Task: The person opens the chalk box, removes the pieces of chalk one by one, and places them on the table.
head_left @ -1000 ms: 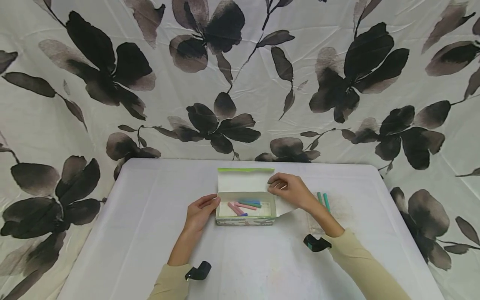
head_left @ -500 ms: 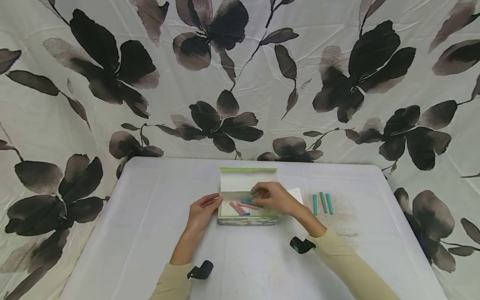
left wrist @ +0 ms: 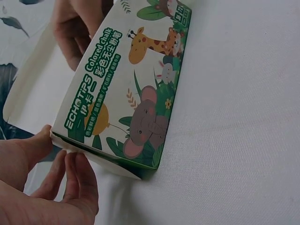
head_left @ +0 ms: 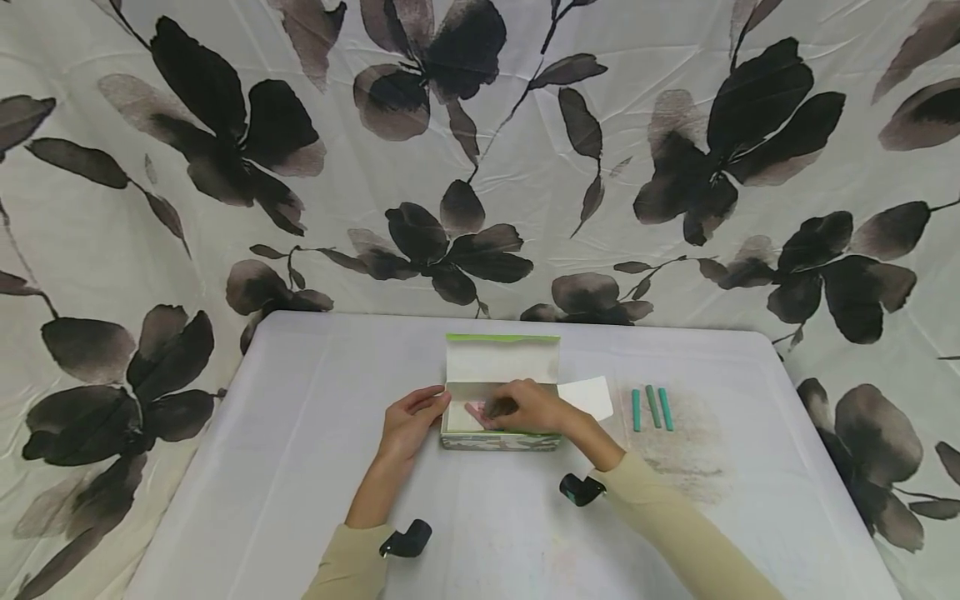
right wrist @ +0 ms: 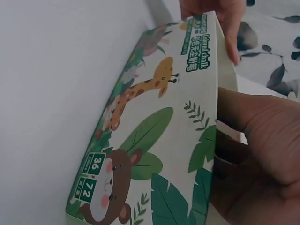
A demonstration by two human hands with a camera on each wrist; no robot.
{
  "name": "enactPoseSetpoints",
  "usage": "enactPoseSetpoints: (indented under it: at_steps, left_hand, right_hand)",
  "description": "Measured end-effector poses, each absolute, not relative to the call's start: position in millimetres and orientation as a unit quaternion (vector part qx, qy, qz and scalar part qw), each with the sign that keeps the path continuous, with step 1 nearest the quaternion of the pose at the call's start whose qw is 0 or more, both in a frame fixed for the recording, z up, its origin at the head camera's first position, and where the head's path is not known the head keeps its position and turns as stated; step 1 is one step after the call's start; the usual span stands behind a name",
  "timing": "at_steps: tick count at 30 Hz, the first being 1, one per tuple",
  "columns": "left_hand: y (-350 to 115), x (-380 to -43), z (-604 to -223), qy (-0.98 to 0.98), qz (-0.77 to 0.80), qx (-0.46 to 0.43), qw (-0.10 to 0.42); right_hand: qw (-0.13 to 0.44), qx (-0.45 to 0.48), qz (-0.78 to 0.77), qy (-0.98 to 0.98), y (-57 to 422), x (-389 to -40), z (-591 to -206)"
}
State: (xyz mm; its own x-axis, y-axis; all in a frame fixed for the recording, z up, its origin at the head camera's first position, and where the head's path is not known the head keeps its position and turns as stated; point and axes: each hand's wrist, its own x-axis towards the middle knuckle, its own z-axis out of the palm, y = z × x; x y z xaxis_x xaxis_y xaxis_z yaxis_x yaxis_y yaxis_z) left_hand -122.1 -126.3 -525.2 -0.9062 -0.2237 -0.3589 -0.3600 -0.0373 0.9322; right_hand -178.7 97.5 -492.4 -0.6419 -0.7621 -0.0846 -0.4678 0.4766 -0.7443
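Observation:
An open cardboard chalk box, its lid tipped back, stands mid-table. Printed animals and "Colored chalk" cover its front in the left wrist view. At the box's left end, my left hand pinches the edge and end flap between thumb and fingers. My right hand reaches into the box with bent fingers. Behind the front wall its fingertips are hidden, so I cannot see whether they grip chalk. Pink chalk shows beside those fingers; the hand covers the rest of the inside.
Right of the box, two teal chalk sticks and a green chalk stick lie side by side near dusty smudges. A white end flap juts from the box's right. Floral cloth hangs behind the white table.
My right hand has moved left and down from the box's right edge into the box, over the chalk. The chalk sticks at right came into full view. My left hand has stayed on the box.

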Motion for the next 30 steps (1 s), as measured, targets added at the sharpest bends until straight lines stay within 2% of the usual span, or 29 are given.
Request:
enactPoseSetpoints:
  at_steps: [16, 30]
  left_hand:
    - [-125, -122, -524, 0.689, 0.692, -0.211, 0.05]
    - [-126, -122, -525, 0.677, 0.706, -0.205, 0.039]
  right_hand:
    - [0.277, -0.367, -0.266, 0.847, 79, -184, -490]
    - [0.294, -0.361, -0.188, 0.865, 61, -185, -494]
